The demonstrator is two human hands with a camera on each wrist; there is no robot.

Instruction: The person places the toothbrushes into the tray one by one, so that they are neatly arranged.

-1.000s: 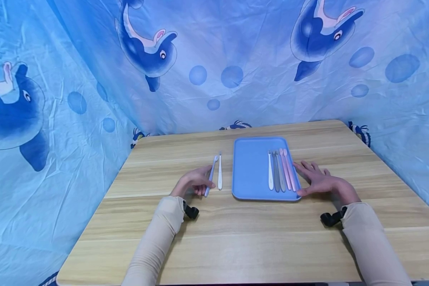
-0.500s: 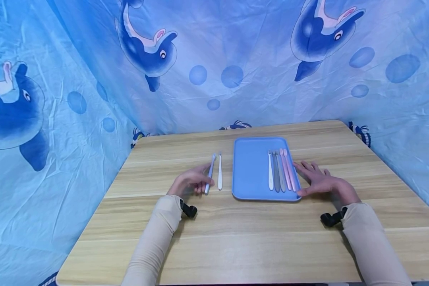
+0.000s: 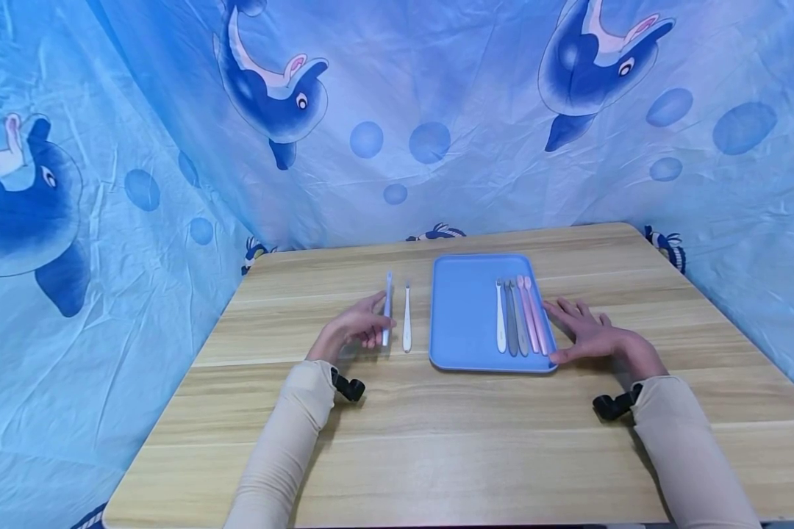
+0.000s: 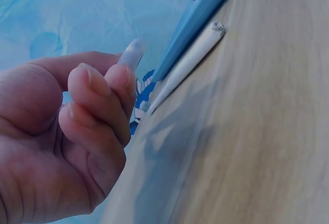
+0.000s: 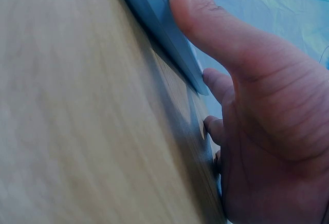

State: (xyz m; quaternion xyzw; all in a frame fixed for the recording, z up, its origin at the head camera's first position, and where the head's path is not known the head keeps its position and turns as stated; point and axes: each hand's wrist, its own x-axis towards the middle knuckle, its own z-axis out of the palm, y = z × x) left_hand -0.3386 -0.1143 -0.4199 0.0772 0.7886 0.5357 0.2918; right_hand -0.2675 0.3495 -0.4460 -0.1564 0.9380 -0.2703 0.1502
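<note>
My left hand [image 3: 364,322] pinches a pale bluish-purple toothbrush [image 3: 388,292] between thumb and fingers, its head pointing away from me. In the left wrist view the handle end of this toothbrush [image 4: 132,53] pokes out past the fingertips, above the table. Just right of it, a white toothbrush [image 3: 406,327] lies on the wood. A blue tray [image 3: 463,316] holds a white toothbrush [image 3: 501,323], two grey toothbrushes [image 3: 512,327] and two pink toothbrushes [image 3: 536,319], side by side along its right part. My right hand [image 3: 589,336], fingers spread, rests against the tray's right edge.
The wooden table [image 3: 476,448] stretches out around the tray. Behind and beside it hangs a blue curtain [image 3: 397,88] printed with dolphins. A small black wrist camera [image 3: 348,386] sits on the left wrist, another camera [image 3: 614,405] on the right.
The bluish-purple toothbrush has shifted slightly away from me in my left hand's grip and turned from slanted to nearly parallel with the white one. My right hand and the tray have stayed put.
</note>
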